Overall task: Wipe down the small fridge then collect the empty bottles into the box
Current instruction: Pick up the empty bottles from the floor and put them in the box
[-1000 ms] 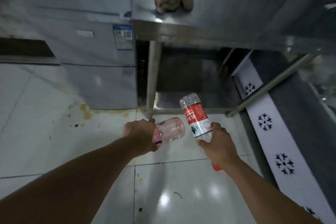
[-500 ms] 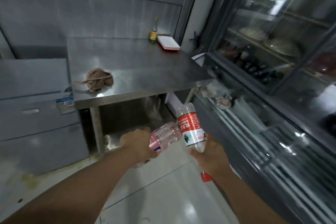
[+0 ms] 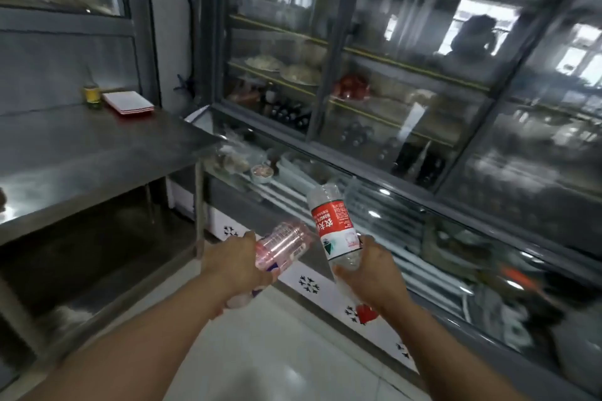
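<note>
My left hand (image 3: 233, 265) grips a pink-tinted clear bottle (image 3: 283, 246), which lies nearly level and points right. My right hand (image 3: 374, 273) holds a clear bottle with a red and white label (image 3: 334, 224); it is upside down, with its red cap (image 3: 366, 314) below my wrist and its base tilted up and left. The two bottles almost touch in the middle of the view. Neither the small fridge nor the box is in view.
A steel table (image 3: 97, 153) stands on the left, with a yellow jar (image 3: 91, 95) and a stack of red-edged plates (image 3: 128, 102) at its back. A glass-fronted display chiller (image 3: 407, 101) fills the right side. White tiled floor (image 3: 277, 361) lies below my arms.
The view has swung up and to the right, from the floor and small fridge to the display chiller. Both hands still hold the same bottles.
</note>
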